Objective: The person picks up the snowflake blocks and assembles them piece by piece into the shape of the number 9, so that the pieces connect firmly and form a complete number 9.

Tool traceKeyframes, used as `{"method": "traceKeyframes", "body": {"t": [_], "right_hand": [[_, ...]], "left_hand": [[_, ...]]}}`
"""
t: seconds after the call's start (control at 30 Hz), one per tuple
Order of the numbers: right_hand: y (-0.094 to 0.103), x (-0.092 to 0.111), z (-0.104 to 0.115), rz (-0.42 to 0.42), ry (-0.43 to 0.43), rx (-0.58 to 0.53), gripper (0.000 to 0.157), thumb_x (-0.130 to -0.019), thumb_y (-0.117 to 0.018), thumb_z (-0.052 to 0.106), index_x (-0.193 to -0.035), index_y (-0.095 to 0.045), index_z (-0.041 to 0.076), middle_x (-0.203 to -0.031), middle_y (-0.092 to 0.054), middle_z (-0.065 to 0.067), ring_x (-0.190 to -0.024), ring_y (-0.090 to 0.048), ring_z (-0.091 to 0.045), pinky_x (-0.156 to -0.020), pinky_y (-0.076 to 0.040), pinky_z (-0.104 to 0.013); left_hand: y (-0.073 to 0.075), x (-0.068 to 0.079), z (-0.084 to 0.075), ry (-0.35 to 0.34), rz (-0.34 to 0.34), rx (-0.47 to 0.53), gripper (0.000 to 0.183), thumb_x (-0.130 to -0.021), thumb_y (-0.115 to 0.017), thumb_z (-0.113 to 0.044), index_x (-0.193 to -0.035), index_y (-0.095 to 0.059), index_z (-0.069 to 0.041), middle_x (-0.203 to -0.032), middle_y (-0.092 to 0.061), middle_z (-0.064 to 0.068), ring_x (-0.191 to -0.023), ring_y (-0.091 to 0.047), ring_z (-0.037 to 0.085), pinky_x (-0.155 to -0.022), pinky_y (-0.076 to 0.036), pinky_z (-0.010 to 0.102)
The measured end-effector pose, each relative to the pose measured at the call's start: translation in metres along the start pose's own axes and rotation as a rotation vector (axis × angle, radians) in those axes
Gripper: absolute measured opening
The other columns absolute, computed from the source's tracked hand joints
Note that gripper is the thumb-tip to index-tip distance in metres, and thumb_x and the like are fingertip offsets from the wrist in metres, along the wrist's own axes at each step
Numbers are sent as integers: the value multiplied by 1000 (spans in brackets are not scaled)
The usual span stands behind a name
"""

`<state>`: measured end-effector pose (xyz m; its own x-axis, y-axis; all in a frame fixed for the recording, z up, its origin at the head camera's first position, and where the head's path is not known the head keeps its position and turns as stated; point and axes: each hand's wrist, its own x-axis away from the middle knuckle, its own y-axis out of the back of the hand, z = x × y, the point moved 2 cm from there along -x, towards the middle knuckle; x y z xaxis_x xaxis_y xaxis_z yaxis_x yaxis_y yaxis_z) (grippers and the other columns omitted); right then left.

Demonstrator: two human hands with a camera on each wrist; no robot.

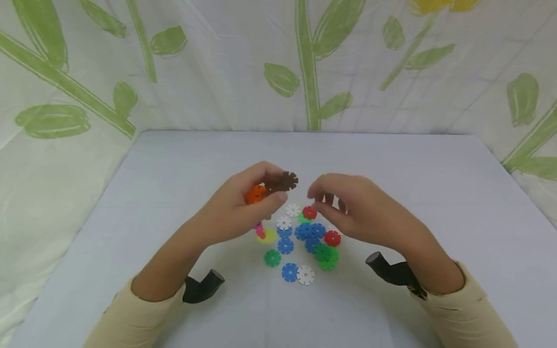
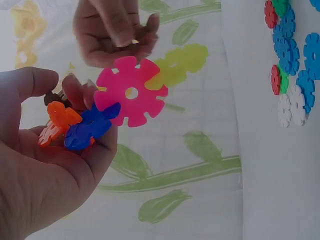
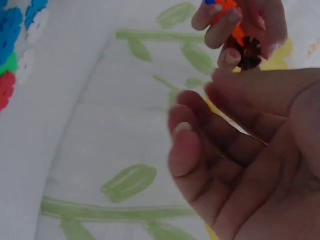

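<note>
My left hand (image 1: 235, 205) holds a chain of joined notched plastic discs above the table. Its brown disc (image 1: 291, 181) sticks out past the fingertips, and an orange disc (image 1: 255, 194) shows beside the palm. In the left wrist view, a dark blue disc (image 2: 87, 131), a large pink disc (image 2: 116, 97) and a yellow disc (image 2: 182, 65) continue the chain. To the right of the brown disc, apart from it, hovers my right hand (image 1: 359, 208). Its fingers are loosely bent, with nothing seen between them in the right wrist view.
Below the hands, loose discs lie scattered on the pale table (image 1: 413, 183): several blue discs (image 1: 285, 246), white discs (image 1: 305, 275), green discs (image 1: 272, 258) and red discs (image 1: 332, 238). Some overlap. A white curtain (image 1: 217, 72) with painted green leaves hangs behind the table.
</note>
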<state>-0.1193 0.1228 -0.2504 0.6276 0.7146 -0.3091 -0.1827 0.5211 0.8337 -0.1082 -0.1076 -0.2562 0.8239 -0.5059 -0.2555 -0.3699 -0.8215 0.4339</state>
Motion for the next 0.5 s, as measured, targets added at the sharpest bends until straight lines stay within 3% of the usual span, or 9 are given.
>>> {"method": "traceKeyframes", "body": {"t": [0.13,0.23,0.33,0.5], "right_hand": [[-6,3,-16,331,-228,89,19,-89,-77,11,-106,-70,15,-98,-68,5,-89,-63,-12,-74,-56,-30],[-18,3,-29,540,-394,143,25,-86,-80,15,-108,-68,15,-95,-66,3,-88,-62,-17,-71,-56,-31],[-33,1,-42,626,-484,217,32,-80,-86,20,-104,-66,14,-89,-62,2,-85,-58,-19,-67,-54,-31],[-50,-1,-55,649,-515,297,38,-73,-91,22,-96,-62,14,-83,-59,1,-81,-56,-19,-67,-53,-31]], "left_hand": [[2,-1,0,17,-23,16,27,-98,-61,-11,-124,-58,-9,-119,-63,1,-105,-62,18,-79,-58,37],[2,-1,0,23,-43,7,24,-99,-60,-14,-122,-59,-9,-116,-64,-1,-107,-61,16,-85,-57,36],[3,-1,-1,34,-57,23,21,-100,-59,-15,-120,-60,-10,-112,-64,0,-96,-62,19,-76,-57,34],[6,-1,-2,42,-71,87,15,-101,-56,-13,-114,-60,-6,-99,-62,6,-70,-61,28,-63,-55,34]]}}
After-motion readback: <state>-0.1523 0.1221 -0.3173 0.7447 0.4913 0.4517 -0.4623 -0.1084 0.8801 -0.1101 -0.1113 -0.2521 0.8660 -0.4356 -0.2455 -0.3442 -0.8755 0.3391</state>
